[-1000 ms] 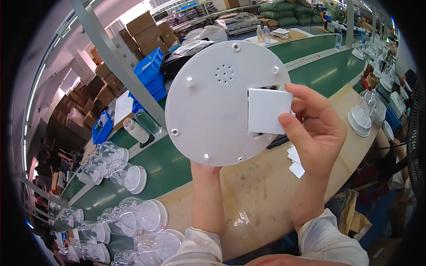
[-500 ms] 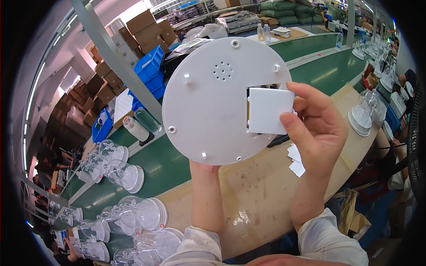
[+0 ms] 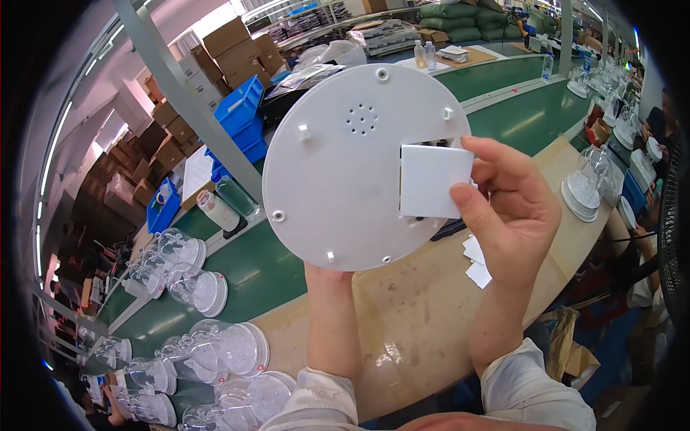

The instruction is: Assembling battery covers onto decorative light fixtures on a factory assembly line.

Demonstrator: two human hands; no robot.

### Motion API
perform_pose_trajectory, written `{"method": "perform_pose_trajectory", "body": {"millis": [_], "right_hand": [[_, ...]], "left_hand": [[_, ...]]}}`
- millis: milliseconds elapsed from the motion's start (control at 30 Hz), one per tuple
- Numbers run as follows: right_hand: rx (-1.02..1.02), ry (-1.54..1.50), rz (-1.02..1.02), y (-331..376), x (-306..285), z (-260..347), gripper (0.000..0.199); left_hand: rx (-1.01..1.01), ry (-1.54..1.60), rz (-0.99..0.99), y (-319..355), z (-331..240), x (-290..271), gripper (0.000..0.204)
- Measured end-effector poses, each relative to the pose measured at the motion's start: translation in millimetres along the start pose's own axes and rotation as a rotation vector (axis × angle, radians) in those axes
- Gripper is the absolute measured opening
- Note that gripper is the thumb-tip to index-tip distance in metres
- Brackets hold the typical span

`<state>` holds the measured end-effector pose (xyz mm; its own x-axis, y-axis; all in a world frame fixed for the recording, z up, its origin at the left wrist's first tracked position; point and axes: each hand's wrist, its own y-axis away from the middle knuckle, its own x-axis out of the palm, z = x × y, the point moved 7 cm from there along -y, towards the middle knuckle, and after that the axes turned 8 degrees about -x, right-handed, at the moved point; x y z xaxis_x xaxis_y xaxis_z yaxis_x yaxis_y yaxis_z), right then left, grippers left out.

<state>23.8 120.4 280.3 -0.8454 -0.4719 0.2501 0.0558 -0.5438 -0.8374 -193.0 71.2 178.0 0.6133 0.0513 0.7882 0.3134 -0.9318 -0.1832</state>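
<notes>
- Labels first: I can make out small red round marks on the rims of several clear domes (image 3: 198, 289) at the left, too small for me to read.
- The white disc (image 3: 338, 172) faces my camera, smooth and matte like moulded plastic, with a ring of small round holes (image 3: 361, 119), short pegs (image 3: 303, 132) and round screw recesses (image 3: 279, 215). It is held up above the brown tabletop (image 3: 402, 309).
- The white square cover (image 3: 435, 181) is flat, with crisp straight edges. It lies over the opening at the disc's right side; I see dark gaps along its upper and left edges, and its right edge reaches past the disc's rim.
- The right hand (image 3: 514, 215) pinches that cover at its right edge, thumb on the face and index finger at the upper corner.
- The left hand (image 3: 330, 276) is mostly hidden behind the disc's lower part; I cannot tell how its fingers stand.
- A few thin white pieces (image 3: 477, 274) lie on the tabletop, just left of the right wrist in my view.
- For moving, I see bare tabletop between the 2 forearms, and the green belt (image 3: 259, 269) runs beyond its far edge.
</notes>
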Motion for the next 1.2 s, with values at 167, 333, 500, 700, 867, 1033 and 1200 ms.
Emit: {"method": "perform_pose_trajectory", "body": {"millis": [167,333,500,700,867,1033,1200], "right_hand": [[-0.009,-0.005,0.009,0.2,-1.4,-0.4,0.038],[-0.002,-0.013,-0.015,0.9,-1.3,-1.8,0.039],[0.01,-0.016,-0.055,-0.4,-0.5,-1.7,0.039],[-0.104,0.021,-0.054,-1.1,-0.4,3.1,0.037],[-0.22,0.164,0.003,-4.5,-4.0,7.7,0.039],[-0.228,0.072,0.007,-4.5,-5.5,1.0,0.039],[-0.208,-0.152,-0.047,-3.9,3.2,-9.0,0.063]], "left_hand": [[0.036,-0.035,0.011,-1.2,-1.5,1.2,0.052],[0.073,-0.069,0.023,-6.9,-0.3,4.1,0.053],[0.108,-0.104,0.036,-1.3,-0.7,4.1,0.053],[0.146,-0.144,0.047,-2.2,-2.7,4.0,0.054],[0.179,-0.176,0.057,4.2,-7.0,2.2,0.055],[0.207,-0.203,0.069,0.8,-0.1,3.9,0.056],[0.212,-0.223,0.099,-4.2,1.9,-1.0,0.056]]}}
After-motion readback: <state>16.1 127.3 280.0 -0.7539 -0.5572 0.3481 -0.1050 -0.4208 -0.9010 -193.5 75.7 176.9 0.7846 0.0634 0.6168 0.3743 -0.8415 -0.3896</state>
